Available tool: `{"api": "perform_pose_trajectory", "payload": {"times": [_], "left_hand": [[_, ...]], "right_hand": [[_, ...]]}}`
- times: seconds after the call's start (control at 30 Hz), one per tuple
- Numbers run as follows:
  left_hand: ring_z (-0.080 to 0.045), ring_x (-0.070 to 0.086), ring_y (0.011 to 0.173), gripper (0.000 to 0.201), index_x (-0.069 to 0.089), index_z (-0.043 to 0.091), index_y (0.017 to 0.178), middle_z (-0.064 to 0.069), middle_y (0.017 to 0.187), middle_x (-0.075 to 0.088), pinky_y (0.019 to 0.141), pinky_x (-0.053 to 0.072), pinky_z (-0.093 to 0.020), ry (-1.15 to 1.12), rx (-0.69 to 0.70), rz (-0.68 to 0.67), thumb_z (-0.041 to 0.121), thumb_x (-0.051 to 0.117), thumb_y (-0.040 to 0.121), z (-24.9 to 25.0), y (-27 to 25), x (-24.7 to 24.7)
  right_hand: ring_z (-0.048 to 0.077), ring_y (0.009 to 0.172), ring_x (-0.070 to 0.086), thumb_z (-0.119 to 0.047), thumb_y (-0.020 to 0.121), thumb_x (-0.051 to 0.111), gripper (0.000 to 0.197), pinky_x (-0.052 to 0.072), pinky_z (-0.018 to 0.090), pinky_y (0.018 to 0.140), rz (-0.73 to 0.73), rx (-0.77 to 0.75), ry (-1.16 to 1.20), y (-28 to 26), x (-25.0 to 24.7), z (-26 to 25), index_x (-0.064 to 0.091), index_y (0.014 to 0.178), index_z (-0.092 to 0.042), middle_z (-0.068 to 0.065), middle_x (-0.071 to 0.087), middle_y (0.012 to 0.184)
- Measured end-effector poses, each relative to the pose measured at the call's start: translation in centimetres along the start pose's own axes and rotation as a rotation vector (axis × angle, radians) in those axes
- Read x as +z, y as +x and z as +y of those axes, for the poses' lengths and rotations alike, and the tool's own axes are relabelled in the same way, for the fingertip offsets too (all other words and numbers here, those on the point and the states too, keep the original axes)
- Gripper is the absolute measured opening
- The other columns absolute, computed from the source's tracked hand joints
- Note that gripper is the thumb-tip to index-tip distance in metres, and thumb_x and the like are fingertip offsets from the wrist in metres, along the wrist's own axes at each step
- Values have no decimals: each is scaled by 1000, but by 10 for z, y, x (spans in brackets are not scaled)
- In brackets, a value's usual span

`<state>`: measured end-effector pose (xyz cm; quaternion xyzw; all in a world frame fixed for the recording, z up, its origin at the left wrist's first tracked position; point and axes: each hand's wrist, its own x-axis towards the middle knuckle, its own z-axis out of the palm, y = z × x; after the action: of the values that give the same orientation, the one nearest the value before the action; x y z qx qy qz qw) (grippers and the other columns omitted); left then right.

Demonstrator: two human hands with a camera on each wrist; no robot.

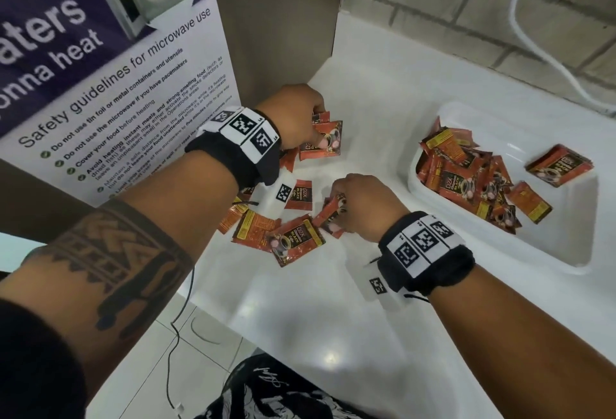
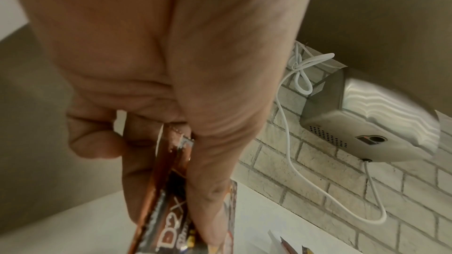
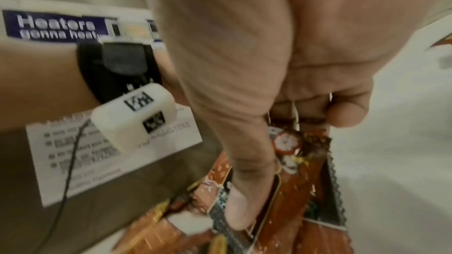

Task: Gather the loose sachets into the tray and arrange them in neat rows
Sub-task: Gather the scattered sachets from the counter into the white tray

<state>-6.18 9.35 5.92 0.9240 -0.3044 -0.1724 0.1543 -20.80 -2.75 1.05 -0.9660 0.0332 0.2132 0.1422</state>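
The left hand (image 1: 293, 115) pinches a red sachet (image 1: 321, 141) between thumb and fingers near the worktop's (image 1: 333, 318) far left corner, close against the brown side panel (image 1: 276, 18); little room remains between that hand and the panel. The right hand (image 1: 363, 205) is curled round several sachets (image 1: 333, 215), its thumb pressed on their faces, at the right edge of the loose sachets (image 1: 283, 235) scattered on the white worktop. Those loose ones lie between the two wrists, some overlapping, one partly under the left wrist's camera box (image 1: 283, 191).

The white tray (image 1: 550, 245) sits well apart to the right, with bare worktop between it and the loose sachets. Inside it a jumbled heap of sachets (image 1: 466, 178) fills the left part, and a small stack (image 1: 560, 165) lies at its far rim.

The worktop's near edge runs diagonally at lower left, dropping to a tiled floor (image 1: 186, 352) where a thin dark cable (image 1: 176, 335) hangs. A microwave safety poster (image 1: 116, 85) covers the left panel. Behind the tray rises a pale brick wall (image 1: 500, 11) with a white cord (image 1: 533, 45) trailing down it; the left wrist view shows a metal hand dryer (image 2: 367, 119) mounted there.
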Motion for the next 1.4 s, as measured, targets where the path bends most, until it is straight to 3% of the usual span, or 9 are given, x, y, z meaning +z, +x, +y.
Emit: {"api": "perform_pose_trajectory", "payload": {"times": [0.17,0.37,0.57,0.73,0.83,1.0,1.2,1.3,1.4], "left_hand": [[-17,51,96,52,62,11,126,-6,122,60,78,41,-29,9,6,-5,33,81,84,1,1,-3],[-17,52,97,51,61,11,127,-6,125,60,79,43,-30,18,8,-28,33,80,85,3,2,-5],[-18,52,96,56,60,10,130,-7,126,60,79,44,-29,25,3,-39,35,81,84,4,3,-6],[-18,55,93,51,63,11,125,-7,122,64,77,43,-29,25,20,-47,34,81,84,12,6,-3],[-18,56,92,52,63,10,126,-7,121,65,76,43,-28,25,25,-55,34,81,84,17,8,-1],[-17,52,93,54,63,10,127,-5,122,62,76,40,-27,42,36,-58,35,82,83,22,10,3],[-24,61,106,50,66,12,122,-5,121,65,89,50,-34,-30,48,-51,36,83,81,24,12,7],[-22,61,96,47,69,12,113,-4,110,68,77,47,-30,-160,64,-48,39,85,78,35,19,11],[-20,63,89,44,70,11,106,-5,102,70,75,49,-32,-323,74,-48,39,87,76,57,29,21]], "right_hand": [[19,103,52,-34,76,82,48,47,32,85,-105,-190,64,-18,-8,-33,65,119,-23,-1,52,114],[27,130,38,-31,77,81,57,46,39,100,-186,-326,-202,-9,24,-57,61,130,-20,4,37,150],[29,128,42,-33,81,79,60,41,41,105,-148,-297,-201,-11,29,-53,56,133,-13,11,48,140],[29,117,52,-23,81,80,61,48,38,96,-152,-289,-126,-15,30,-51,53,134,-9,10,39,143],[30,126,45,-26,83,78,62,44,38,100,-134,-313,-152,-17,29,-47,50,137,-12,8,44,144],[30,115,53,-27,86,76,58,45,35,91,-103,-326,-175,-16,34,-42,49,134,-10,11,51,135],[22,100,59,-19,78,81,46,43,26,74,-133,-227,130,-24,27,-18,59,118,-12,3,60,117],[15,84,58,-23,76,84,33,40,19,61,-15,-114,342,-40,-2,16,59,98,-20,-7,62,93],[10,92,62,-28,76,86,35,47,15,72,132,21,531,-58,-43,57,56,95,-28,-10,66,103]]}}
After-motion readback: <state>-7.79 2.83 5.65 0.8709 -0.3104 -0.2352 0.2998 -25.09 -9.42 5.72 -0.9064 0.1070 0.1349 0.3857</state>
